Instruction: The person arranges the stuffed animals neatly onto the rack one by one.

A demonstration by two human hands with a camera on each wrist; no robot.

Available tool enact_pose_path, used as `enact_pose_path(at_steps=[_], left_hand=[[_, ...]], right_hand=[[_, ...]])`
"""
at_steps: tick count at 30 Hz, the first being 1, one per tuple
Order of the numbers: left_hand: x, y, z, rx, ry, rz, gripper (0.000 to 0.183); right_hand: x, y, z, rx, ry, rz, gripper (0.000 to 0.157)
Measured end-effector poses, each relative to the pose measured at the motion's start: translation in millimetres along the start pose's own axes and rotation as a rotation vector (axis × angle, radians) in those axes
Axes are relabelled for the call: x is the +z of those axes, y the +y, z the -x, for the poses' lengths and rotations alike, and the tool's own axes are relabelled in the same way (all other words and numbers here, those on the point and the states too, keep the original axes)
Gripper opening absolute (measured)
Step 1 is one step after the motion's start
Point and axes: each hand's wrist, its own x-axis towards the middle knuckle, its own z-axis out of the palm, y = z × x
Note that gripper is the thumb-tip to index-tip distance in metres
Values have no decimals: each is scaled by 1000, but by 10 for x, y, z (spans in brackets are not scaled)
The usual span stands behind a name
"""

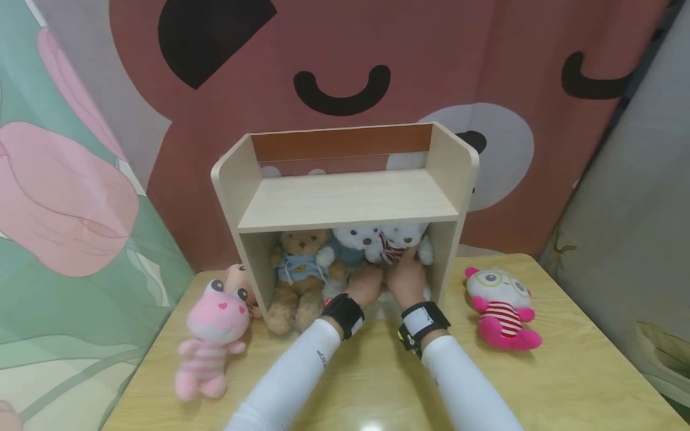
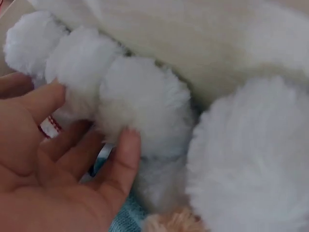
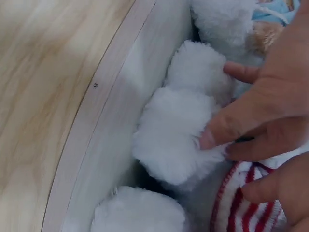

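Two white teddy bears sit side by side in the lower compartment of a small wooden shelf [image 1: 345,197]. The left white bear [image 1: 358,235] wears blue-teal; the right white bear [image 1: 403,234] has a red-striped cloth. In front of them, my left hand [image 1: 366,284] and right hand [image 1: 406,282] are close together, hiding much of their lower bodies. Loose fingers touch white fluffy paws [image 2: 145,106] in the left wrist view. In the right wrist view, fingertips lie at a white paw [image 3: 176,130] and the striped cloth [image 3: 246,200]. A brown teddy bear [image 1: 299,269] sits left of them.
A pink frog plush [image 1: 215,317] lies on the table [image 1: 582,359] left of the shelf, with another toy [image 1: 239,280] partly hidden behind it. Right of the shelf lies a pink-and-white plush with glasses [image 1: 501,305]. A printed curtain [image 1: 345,48] hangs behind.
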Motion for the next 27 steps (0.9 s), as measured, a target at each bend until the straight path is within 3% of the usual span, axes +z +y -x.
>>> enact_pose_path(at_steps=[4,7,9,12,14,17,19,23,25,27], left_hand=[[30,-53,20,-15,54,-16,25],[20,-113,73,60,57,13,26],[-32,-158,163,114,43,33,21],[-146,-206,402,112,73,0,11],[-228,-225,611,47,99,-44,10],[-306,-246,947,-105,148,-147,14],[-343,-274,1142,-247,124,-170,13],[-372,-414,1373,-505,12,-60,28],[-364,-505,1424,-524,6,-25,35],[-354,-578,1449,-476,26,-20,42]], right_hand=[[-107,-4,57,-37,-56,11,81],[-193,-6,134,-83,-40,66,79],[-228,-13,202,-125,-33,140,69],[-239,-10,308,-205,-55,249,37],[-216,0,356,-263,-122,307,23],[-166,20,400,-332,-246,352,24],[-126,17,414,-395,-306,371,30],[-23,-46,434,-554,-333,380,40],[39,-92,445,-624,-333,370,42],[95,-131,459,-661,-338,384,45]])
